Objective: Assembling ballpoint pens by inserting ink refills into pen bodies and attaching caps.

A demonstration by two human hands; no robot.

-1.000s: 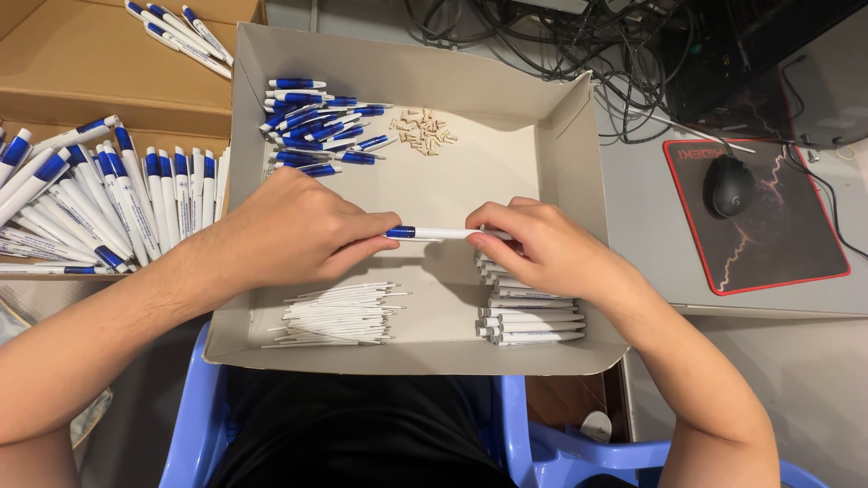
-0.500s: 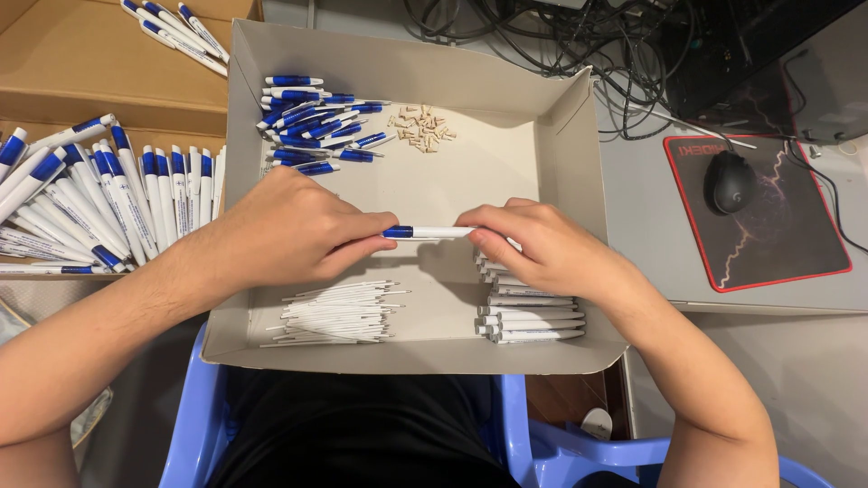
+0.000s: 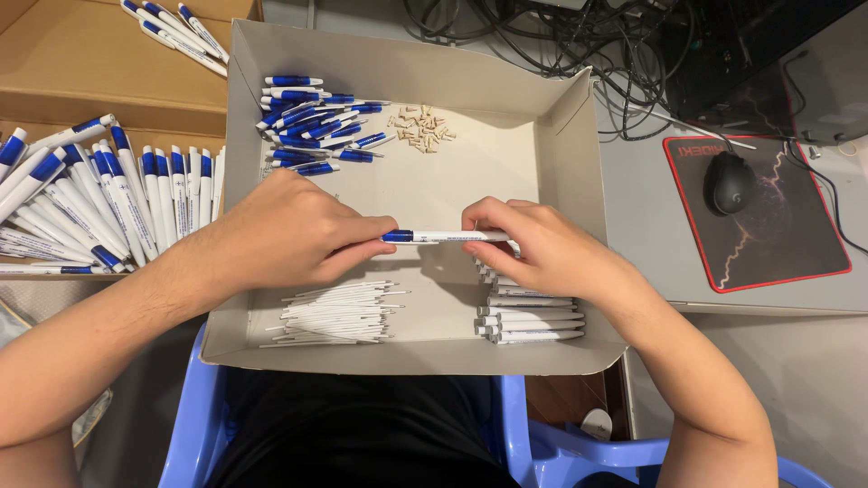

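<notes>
Both my hands hold one white pen with a blue end (image 3: 434,237) level over the middle of a shallow cardboard box (image 3: 561,136). My left hand (image 3: 289,230) pinches the blue end; my right hand (image 3: 533,248) grips the white barrel. Inside the box lie a heap of blue pen parts (image 3: 312,126) at the far left, a small pile of tan bits (image 3: 420,126), a bundle of thin white refills (image 3: 339,312) near my left wrist, and a stack of white barrels (image 3: 533,321) under my right hand.
Rows of finished white-and-blue pens (image 3: 90,199) lie in a second cardboard box on the left. To the right are a black mouse (image 3: 728,181) on a red-edged mat and tangled cables (image 3: 579,36). A blue plastic chair (image 3: 190,425) shows below.
</notes>
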